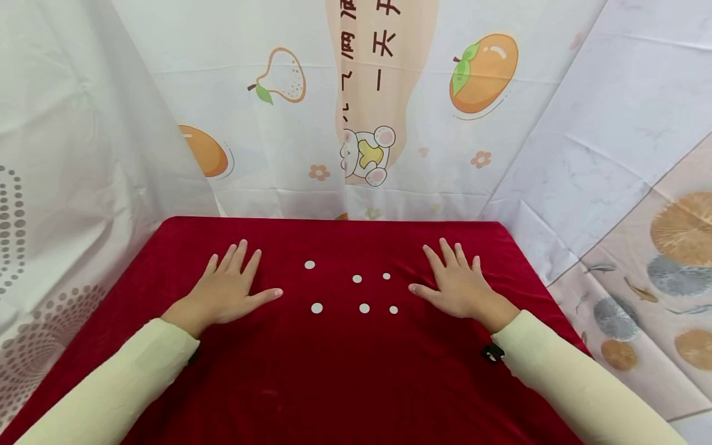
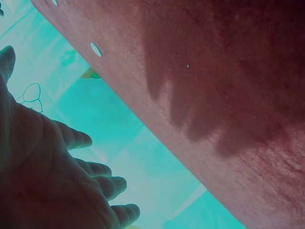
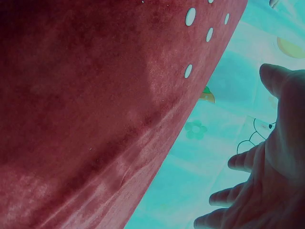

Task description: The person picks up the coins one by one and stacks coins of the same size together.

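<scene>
Several small white discs lie on the red cloth between the two hands, in two rough rows. My left hand (image 1: 225, 290) is spread palm down at the left, its thumb pointing toward the near-left disc (image 1: 316, 308). On the right, my right hand (image 1: 458, 285) is spread likewise, thumb nearest the small discs, such as the far-right disc (image 1: 386, 276). Neither hand touches a disc or holds anything. The left wrist view shows the left palm (image 2: 43, 176) raised above the cloth, with its shadow below. Fingers also stay straight on the right palm (image 3: 271, 176) in the right wrist view.
A red velvet cloth (image 1: 334, 383) covers the table, whose far edge meets a white printed curtain (image 1: 222, 123). More curtains hang at the left (image 1: 67, 123) and right (image 1: 623, 204). A black strap piece (image 1: 492, 353) shows at the right sleeve.
</scene>
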Demonstrator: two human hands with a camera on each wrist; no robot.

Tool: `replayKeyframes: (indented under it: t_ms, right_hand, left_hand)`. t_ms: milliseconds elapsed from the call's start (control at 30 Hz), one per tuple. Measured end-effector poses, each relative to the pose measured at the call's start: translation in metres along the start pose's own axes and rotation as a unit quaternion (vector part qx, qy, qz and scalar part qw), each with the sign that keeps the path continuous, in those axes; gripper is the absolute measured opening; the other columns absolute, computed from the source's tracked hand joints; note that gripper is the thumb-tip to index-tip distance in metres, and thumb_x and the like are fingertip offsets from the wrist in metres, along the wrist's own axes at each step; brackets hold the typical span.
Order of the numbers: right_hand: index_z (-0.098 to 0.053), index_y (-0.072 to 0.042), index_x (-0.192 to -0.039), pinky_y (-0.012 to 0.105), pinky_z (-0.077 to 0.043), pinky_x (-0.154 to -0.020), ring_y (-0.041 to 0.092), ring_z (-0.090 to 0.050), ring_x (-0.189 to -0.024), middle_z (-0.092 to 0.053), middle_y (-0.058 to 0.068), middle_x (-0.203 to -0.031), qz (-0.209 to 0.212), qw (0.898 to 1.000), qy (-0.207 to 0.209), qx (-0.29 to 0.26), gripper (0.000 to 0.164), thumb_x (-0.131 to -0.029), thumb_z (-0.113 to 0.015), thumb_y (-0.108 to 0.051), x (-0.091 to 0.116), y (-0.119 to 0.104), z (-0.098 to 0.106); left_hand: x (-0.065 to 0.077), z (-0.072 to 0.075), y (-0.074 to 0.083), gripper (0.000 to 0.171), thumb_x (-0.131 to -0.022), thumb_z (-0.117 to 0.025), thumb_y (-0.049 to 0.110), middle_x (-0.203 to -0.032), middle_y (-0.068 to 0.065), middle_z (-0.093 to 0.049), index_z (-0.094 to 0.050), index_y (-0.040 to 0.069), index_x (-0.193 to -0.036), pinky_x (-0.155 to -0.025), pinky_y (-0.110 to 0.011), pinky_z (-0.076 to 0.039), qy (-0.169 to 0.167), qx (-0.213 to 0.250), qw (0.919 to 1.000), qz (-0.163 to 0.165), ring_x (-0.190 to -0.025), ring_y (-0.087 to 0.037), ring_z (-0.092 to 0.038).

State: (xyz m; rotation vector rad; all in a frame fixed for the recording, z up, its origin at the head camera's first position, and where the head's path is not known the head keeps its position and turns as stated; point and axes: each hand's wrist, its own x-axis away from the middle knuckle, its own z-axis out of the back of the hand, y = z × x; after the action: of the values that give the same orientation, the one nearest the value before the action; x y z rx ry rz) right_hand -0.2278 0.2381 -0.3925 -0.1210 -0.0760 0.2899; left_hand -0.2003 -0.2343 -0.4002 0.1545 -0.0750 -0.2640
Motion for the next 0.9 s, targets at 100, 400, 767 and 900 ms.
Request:
replayKeyframes:
  t_ms: [100, 400, 767, 900]
  right_hand:
    - [-0.015, -0.019, -0.167, 0.082, -0.002, -0.114, 0.054, -0.002, -0.157, -0.002, 0.019, -0.174, 0.000, 1.000, -0.004, -0.004, 0.107, -0.089, -0.040, -0.088, 0.000, -0.001, 0.000]
    - [-0.024, -0.018, -0.165, 0.083, -0.005, -0.113, 0.052, -0.004, -0.157, -0.003, 0.018, -0.174, 0.022, 0.999, -0.007, -0.031, 0.104, -0.090, -0.043, -0.086, -0.010, -0.013, -0.004]
    - [-0.037, -0.018, -0.160, 0.081, -0.008, -0.115, 0.048, -0.006, -0.159, -0.007, 0.015, -0.174, 0.055, 0.997, -0.006, -0.052, 0.092, -0.091, -0.054, -0.076, -0.026, -0.042, -0.016]
    - [-0.039, -0.018, -0.159, 0.080, -0.011, -0.116, 0.047, -0.008, -0.159, -0.010, 0.015, -0.174, 0.064, 0.997, 0.000, -0.051, 0.088, -0.093, -0.056, -0.073, -0.030, -0.051, -0.017]
  left_hand:
    - [-0.001, -0.002, 0.000, 0.118, -0.088, -0.033, 0.091, -0.170, -0.030, -0.004, -0.020, 0.002, -0.164, -0.120, -0.073, -0.004, -0.001, -0.001, 1.0000, -0.001, -0.155, -0.055, -0.008]
    - [-0.014, -0.005, 0.010, 0.119, -0.087, -0.030, 0.092, -0.171, -0.027, -0.003, -0.018, 0.004, -0.165, -0.120, -0.074, -0.003, -0.009, 0.005, 0.9999, -0.010, -0.156, -0.054, -0.007]
    - [-0.025, -0.011, 0.026, 0.120, -0.085, -0.031, 0.094, -0.173, -0.023, -0.007, -0.019, 0.006, -0.165, -0.122, -0.072, -0.006, -0.015, 0.008, 0.9996, -0.022, -0.158, -0.050, -0.009]
    - [-0.028, -0.012, 0.032, 0.118, -0.085, -0.033, 0.093, -0.173, -0.021, -0.008, -0.020, 0.007, -0.165, -0.122, -0.072, -0.007, -0.016, 0.014, 0.9994, -0.026, -0.158, -0.047, -0.010]
